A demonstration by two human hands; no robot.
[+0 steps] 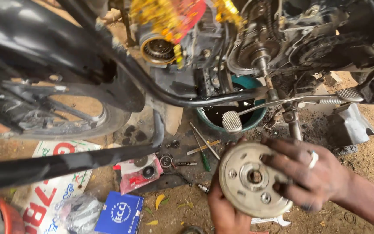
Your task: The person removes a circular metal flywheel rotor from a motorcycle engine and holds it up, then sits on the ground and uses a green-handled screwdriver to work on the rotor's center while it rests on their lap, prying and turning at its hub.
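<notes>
The round clutch plate [252, 180] is dull silver-grey, held by grease-blackened hands. A blue box [120, 212] and a green-handled screwdriver [204, 158] lie on brown dirt ground [369, 160]. The basin [256, 119] is teal.

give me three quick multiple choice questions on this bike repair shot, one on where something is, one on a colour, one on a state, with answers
1. Where is the green-handled screwdriver?
A. on the ground by the basin
B. in the right hand
C. on the tyre

2. What colour is the small box on the ground?
A. red
B. blue
C. white

3. How is the round metal disc held?
A. lying on the ground
B. bolted to the engine
C. gripped in both hands

Answers:
1 A, it lies on the dirt just below the teal basin.
2 B, its top face is blue.
3 C, the left hand supports it from below and the right hand grips its edge.
</notes>
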